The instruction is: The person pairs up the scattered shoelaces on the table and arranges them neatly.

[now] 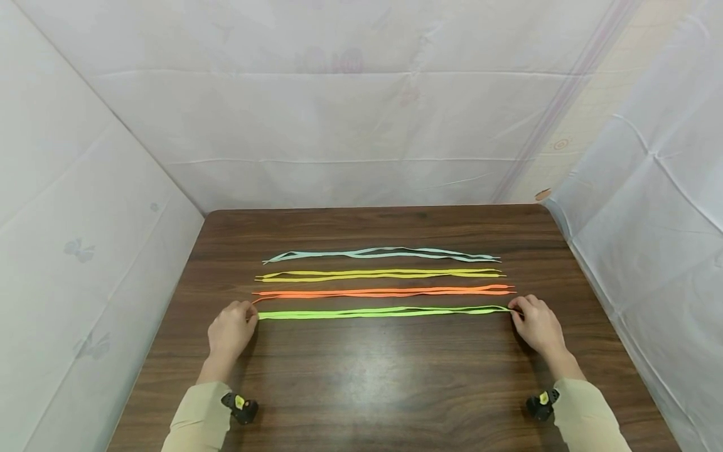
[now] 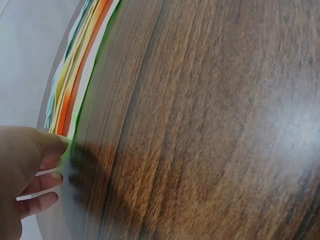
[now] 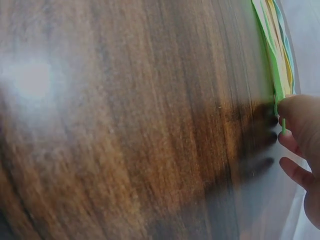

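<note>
A bright green shoelace, doubled lengthwise, stretches straight across the wooden table between both hands. The left hand pinches its left end between thumb and forefinger; in the left wrist view the other fingers hang loosely bent. At the opposite end, the right hand pinches the lace, and a short green tip pokes out below the thumb in the right wrist view. Just beyond lies an orange shoelace, its left tail curving toward the left hand. Farther back are a yellow shoelace and a pale blue one, roughly parallel.
The dark wooden table ends at a pale cloth wall behind, with more cloth hanging at left and right. Small black cameras sit at the left wrist and the right wrist. Light glares off the tabletop in front of the laces.
</note>
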`<state>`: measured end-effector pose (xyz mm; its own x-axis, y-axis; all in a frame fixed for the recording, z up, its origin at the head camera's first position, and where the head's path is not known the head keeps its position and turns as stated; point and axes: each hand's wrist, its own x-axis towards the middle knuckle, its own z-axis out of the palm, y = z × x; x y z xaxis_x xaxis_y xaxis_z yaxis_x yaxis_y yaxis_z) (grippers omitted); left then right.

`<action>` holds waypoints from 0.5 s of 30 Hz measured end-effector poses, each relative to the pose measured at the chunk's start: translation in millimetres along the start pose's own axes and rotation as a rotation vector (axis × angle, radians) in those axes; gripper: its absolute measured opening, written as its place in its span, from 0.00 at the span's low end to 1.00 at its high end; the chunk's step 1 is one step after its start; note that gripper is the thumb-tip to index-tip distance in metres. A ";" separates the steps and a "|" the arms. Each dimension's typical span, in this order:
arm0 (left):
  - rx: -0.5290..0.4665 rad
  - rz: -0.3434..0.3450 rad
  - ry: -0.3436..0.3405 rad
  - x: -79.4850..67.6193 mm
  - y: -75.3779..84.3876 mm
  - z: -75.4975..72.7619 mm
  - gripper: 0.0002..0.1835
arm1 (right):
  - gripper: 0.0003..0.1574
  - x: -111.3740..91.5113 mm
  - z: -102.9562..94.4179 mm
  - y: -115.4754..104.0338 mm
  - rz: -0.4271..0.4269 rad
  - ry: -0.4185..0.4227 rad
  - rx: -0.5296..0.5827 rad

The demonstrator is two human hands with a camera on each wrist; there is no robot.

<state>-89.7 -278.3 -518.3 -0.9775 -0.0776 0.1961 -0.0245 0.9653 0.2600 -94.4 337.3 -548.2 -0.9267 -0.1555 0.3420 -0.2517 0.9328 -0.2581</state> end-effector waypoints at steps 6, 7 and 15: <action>0.020 0.010 0.013 -0.4 -0.7 -8.6 0.04 | 0.10 -0.9 -3.2 1.2 -0.006 -0.025 0.007; 0.021 0.010 0.010 -0.3 -1.2 -10.2 0.04 | 0.11 -1.0 -4.0 1.1 -0.006 -0.031 0.007; 0.017 0.091 0.021 1.9 0.1 -16.8 0.04 | 0.11 7.4 -10.9 -6.7 -0.042 -0.026 -0.022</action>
